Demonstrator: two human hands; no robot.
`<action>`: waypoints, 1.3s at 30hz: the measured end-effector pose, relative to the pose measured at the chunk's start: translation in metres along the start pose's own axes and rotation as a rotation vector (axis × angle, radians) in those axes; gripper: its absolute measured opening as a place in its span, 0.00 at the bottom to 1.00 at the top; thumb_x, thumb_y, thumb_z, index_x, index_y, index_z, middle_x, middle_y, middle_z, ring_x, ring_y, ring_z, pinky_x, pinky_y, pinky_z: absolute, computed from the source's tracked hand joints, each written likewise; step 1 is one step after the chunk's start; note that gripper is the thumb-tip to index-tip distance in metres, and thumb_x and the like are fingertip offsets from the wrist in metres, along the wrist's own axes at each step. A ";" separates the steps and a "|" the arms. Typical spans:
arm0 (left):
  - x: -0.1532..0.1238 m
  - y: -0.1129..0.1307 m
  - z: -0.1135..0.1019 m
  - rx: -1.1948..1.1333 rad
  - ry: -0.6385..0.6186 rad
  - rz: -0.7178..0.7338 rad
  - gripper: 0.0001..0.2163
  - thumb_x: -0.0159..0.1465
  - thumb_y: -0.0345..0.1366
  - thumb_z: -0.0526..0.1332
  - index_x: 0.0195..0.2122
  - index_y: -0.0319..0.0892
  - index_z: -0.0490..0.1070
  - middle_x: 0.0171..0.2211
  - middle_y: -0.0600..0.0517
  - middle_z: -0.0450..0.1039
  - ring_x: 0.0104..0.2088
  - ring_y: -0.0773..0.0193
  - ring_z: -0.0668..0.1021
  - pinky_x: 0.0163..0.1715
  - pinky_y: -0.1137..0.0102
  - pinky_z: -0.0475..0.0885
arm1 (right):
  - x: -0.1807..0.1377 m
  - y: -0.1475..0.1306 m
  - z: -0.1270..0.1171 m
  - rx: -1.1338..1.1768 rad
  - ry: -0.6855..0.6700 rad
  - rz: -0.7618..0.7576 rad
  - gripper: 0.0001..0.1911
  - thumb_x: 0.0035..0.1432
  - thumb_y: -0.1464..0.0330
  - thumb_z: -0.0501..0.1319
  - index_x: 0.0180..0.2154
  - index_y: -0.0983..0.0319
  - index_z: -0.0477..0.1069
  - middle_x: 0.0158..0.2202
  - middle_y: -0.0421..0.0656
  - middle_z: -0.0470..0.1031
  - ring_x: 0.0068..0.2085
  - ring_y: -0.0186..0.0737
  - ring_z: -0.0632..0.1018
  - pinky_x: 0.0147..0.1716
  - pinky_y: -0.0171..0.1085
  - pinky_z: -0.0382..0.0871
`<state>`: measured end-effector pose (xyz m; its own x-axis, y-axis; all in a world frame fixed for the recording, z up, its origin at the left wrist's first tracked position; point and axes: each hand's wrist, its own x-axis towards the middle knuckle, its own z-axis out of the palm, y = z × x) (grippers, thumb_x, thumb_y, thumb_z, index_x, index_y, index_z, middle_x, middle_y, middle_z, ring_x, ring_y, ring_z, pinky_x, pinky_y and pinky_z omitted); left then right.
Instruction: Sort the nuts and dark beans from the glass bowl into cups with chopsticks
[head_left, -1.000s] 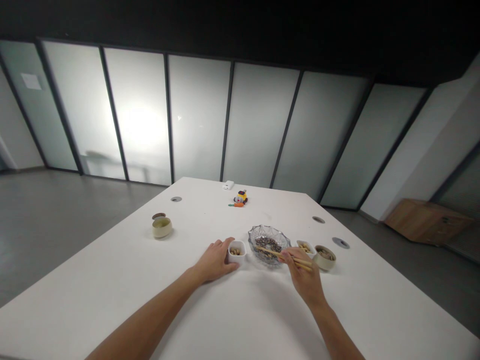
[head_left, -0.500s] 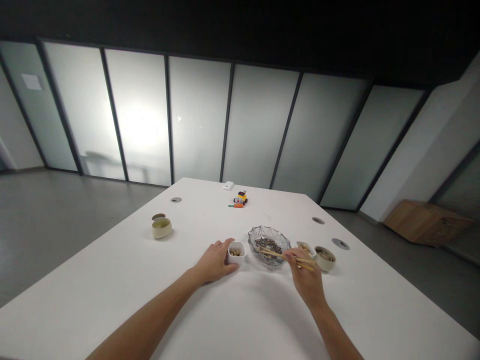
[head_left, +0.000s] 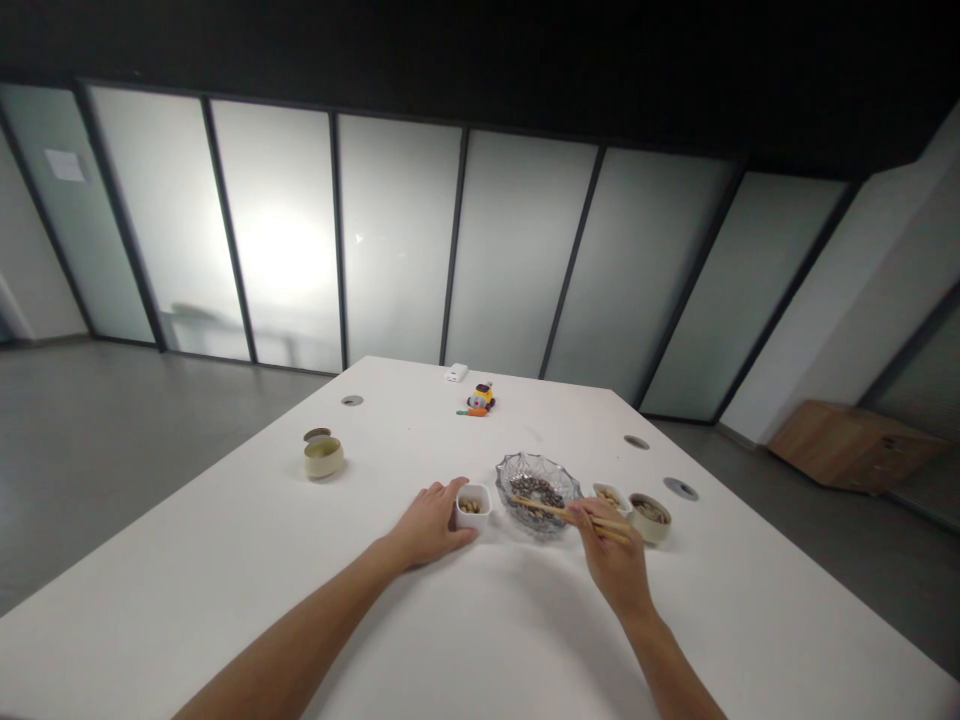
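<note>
My left hand (head_left: 429, 524) grips a small white square cup (head_left: 482, 516) from its left side, fingers behind and thumb in front. Light brown nuts (head_left: 470, 506), perhaps peanuts, lie in the cup, which stands on the table. A pair of wooden chopsticks (head_left: 559, 510) is pinched in my right hand (head_left: 616, 565). Their tips reach over a clear glass bowl (head_left: 510, 515) with a wavy rim, among dark seeds (head_left: 541, 488). Whether the tips hold a piece is too small to tell. Just behind my right hand is a second white cup (head_left: 626, 502) with pale nuts.
Right of that cup stands a cream round bowl (head_left: 649, 530) with contents. Another cream bowl (head_left: 324, 463) sits at left beside a dark round lid (head_left: 317, 434). Farther back on the white table (head_left: 247, 560) are a toy car (head_left: 481, 396), a toy carrot (head_left: 472, 412) and a white box (head_left: 456, 373).
The chopstick tips have shifted slightly to the left over the glass bowl. My left hand and the cup have stayed in place.
</note>
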<state>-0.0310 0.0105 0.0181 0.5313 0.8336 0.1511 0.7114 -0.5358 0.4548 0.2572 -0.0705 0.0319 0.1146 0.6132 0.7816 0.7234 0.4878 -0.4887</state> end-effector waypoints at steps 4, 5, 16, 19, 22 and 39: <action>0.001 -0.001 0.000 0.005 -0.007 0.007 0.35 0.63 0.47 0.68 0.69 0.44 0.59 0.54 0.41 0.76 0.55 0.44 0.77 0.56 0.56 0.69 | 0.000 0.002 0.000 -0.013 0.011 -0.020 0.22 0.73 0.53 0.56 0.32 0.57 0.78 0.32 0.45 0.83 0.36 0.46 0.82 0.37 0.43 0.77; 0.001 -0.001 0.001 0.007 -0.006 0.011 0.35 0.63 0.47 0.68 0.69 0.44 0.59 0.54 0.41 0.76 0.55 0.44 0.77 0.56 0.56 0.69 | 0.000 0.002 0.000 -0.019 0.011 -0.019 0.22 0.73 0.53 0.56 0.31 0.57 0.78 0.32 0.45 0.83 0.35 0.46 0.82 0.37 0.43 0.77; 0.001 -0.001 0.001 0.009 -0.004 0.010 0.35 0.63 0.48 0.68 0.69 0.45 0.58 0.54 0.41 0.76 0.56 0.43 0.77 0.56 0.56 0.69 | 0.001 -0.003 0.000 -0.027 0.001 -0.022 0.22 0.73 0.54 0.56 0.30 0.56 0.78 0.31 0.45 0.82 0.34 0.45 0.81 0.35 0.42 0.76; 0.000 -0.002 0.001 0.000 0.003 0.010 0.35 0.63 0.48 0.67 0.69 0.46 0.59 0.54 0.42 0.77 0.56 0.43 0.77 0.56 0.56 0.69 | 0.001 -0.002 -0.001 -0.023 0.017 -0.038 0.21 0.73 0.54 0.57 0.31 0.57 0.78 0.31 0.44 0.82 0.34 0.45 0.81 0.36 0.42 0.76; 0.000 -0.002 0.000 0.000 0.004 0.015 0.34 0.63 0.47 0.67 0.68 0.46 0.59 0.53 0.42 0.77 0.55 0.43 0.77 0.55 0.56 0.69 | 0.001 0.000 -0.002 -0.029 0.045 -0.035 0.22 0.73 0.54 0.56 0.32 0.57 0.78 0.32 0.44 0.82 0.36 0.45 0.81 0.38 0.42 0.76; 0.001 -0.002 0.000 0.000 -0.001 0.021 0.35 0.63 0.47 0.68 0.68 0.44 0.59 0.53 0.42 0.77 0.54 0.44 0.77 0.56 0.56 0.69 | 0.001 0.007 -0.002 0.005 0.015 -0.051 0.21 0.72 0.54 0.58 0.32 0.58 0.79 0.33 0.45 0.83 0.37 0.45 0.82 0.40 0.43 0.76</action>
<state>-0.0319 0.0119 0.0170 0.5467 0.8220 0.1596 0.7002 -0.5534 0.4511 0.2638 -0.0680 0.0306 0.0884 0.5780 0.8112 0.7252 0.5209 -0.4502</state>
